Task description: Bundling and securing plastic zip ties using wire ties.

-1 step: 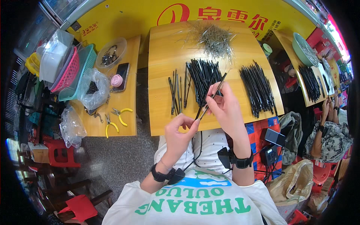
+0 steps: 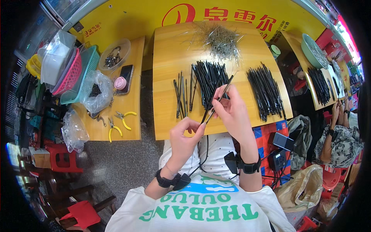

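Near table edge (image 2: 164, 136), fingers (image 2: 220, 108) pinch black rod (image 2: 207, 112).

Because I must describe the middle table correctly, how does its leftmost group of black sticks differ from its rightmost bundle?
The leftmost group of black sticks has few pieces; the rightmost bundle has many. The leftmost group shows gaps between sticks, while the rightmost bundle is packed closely. Both are thin black sticks lying on the wooden table.
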The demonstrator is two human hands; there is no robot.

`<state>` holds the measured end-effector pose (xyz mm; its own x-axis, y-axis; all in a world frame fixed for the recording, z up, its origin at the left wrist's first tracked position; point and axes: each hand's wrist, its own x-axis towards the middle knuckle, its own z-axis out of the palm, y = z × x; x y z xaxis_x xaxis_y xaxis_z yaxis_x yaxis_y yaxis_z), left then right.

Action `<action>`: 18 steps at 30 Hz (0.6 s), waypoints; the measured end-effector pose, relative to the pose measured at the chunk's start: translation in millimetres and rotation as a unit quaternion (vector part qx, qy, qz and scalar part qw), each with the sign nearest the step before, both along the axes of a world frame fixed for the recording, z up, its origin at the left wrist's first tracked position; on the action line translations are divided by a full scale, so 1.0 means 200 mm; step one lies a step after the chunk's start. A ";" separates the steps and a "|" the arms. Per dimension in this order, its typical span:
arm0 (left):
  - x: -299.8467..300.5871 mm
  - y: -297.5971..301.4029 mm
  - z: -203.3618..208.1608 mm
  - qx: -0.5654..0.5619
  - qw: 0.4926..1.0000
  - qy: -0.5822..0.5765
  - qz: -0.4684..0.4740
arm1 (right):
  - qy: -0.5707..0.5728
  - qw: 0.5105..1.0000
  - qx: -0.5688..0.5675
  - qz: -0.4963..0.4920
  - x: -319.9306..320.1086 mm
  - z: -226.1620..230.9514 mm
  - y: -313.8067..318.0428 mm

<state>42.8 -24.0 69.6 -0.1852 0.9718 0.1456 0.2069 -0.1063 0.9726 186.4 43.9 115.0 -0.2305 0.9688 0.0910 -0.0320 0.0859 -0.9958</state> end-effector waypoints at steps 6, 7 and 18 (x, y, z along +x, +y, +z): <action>0.01 -0.01 0.00 0.006 0.999 0.037 0.011 | -0.013 1.000 0.006 -0.002 -0.01 0.00 0.00; 0.01 -0.01 0.00 0.009 0.999 0.045 0.012 | -0.007 1.000 0.006 -0.001 -0.01 0.00 0.00; -0.02 0.02 0.01 0.004 0.999 0.028 -0.016 | -0.105 0.990 -0.018 0.090 0.04 -0.06 -0.01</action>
